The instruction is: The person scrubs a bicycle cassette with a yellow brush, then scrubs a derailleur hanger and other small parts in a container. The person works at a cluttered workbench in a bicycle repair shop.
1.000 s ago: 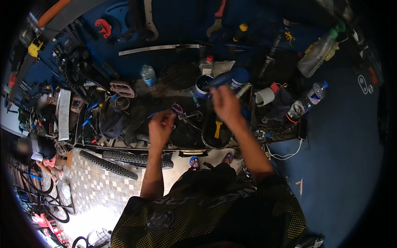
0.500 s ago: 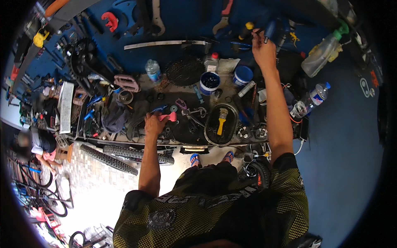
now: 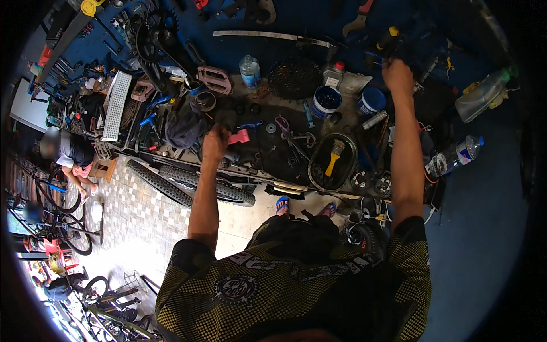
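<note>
My left hand (image 3: 214, 145) is over the left part of the workbench, fingers closed on a small pink piece (image 3: 239, 137) whose kind I cannot make out. Right beside it lie a blue tool (image 3: 249, 125) and a dark grey cloth (image 3: 183, 130). Farther away, my right hand (image 3: 398, 75) is raised to the tools on the blue wall, its fingers curled and mostly hidden. Whatever it grips does not show. Above it hangs a yellow-and-black handle (image 3: 390, 37).
An oval pan (image 3: 311, 165) holds a yellow brush (image 3: 333, 159). Two tubs, white (image 3: 326, 102) and blue (image 3: 371, 101), stand behind it. A clear bottle (image 3: 464, 153) leans at the right edge. Bike tyres (image 3: 211, 188) lie below the bench; a person (image 3: 74, 157) sits at left.
The view has shifted, so the bench appears farther right. My left hand has drawn the pink piece leftward, away from the washer. My right hand is lower against the wall tools, fingers more curled.
</note>
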Motion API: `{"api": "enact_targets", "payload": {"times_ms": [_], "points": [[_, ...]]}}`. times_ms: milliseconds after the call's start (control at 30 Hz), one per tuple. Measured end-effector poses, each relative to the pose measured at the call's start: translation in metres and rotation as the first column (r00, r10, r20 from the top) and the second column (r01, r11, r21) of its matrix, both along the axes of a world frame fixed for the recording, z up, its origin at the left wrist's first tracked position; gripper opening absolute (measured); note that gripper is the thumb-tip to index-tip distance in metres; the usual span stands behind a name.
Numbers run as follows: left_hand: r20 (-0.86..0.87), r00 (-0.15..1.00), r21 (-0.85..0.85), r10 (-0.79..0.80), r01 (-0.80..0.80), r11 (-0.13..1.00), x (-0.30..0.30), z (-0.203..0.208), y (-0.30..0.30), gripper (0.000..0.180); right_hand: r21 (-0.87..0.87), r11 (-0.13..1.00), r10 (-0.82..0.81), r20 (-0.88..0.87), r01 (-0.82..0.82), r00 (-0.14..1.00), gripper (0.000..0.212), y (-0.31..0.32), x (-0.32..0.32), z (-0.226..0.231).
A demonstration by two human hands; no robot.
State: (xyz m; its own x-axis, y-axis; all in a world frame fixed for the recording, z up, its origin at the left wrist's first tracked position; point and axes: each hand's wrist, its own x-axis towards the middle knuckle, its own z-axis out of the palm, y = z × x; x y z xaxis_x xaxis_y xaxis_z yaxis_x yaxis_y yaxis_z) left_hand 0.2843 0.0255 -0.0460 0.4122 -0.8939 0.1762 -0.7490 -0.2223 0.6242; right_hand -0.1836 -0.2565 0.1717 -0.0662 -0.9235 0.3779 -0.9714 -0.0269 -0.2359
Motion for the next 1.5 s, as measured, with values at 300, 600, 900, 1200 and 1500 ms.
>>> {"api": "enact_targets", "payload": {"times_ms": [300,600,900,1200,1500], "points": [[0.204,0.979,0.515,-0.011,-0.098,0.852,-0.084,0.032,-0.029,0.044,0.187,0.938,0.263,0.174,-0.293,0.949,0.033,0.091,0.046,-0.087],[-0.024,0.975,0.259,0.223,-0.209,0.943,-0.106,-0.009,-0.033,0.035,0.287,0.795,0.447,0.316,-0.533,0.837,0.029,0.164,0.099,-0.104],[-0.390,0.883,-0.327,-0.261,0.132,0.936,-0.158,0.070,0.012,0.023,0.227,0.407,0.182,0.929,-0.885,0.322,0.033,0.183,0.146,-0.131],[-0.563,0.778,-0.399,-0.278,0.038,0.916,-0.151,0.097,0.044,0.020,-0.103,0.413,0.245,0.970,-0.905,0.002,0.032,0.193,0.176,-0.154],[-0.383,0.879,-0.406,-0.284,0.116,0.906,-0.159,0.104,0.040,0.019,-0.189,0.414,0.381,0.924,-0.891,-0.019,0.029,0.186,0.148,-0.117]]}}
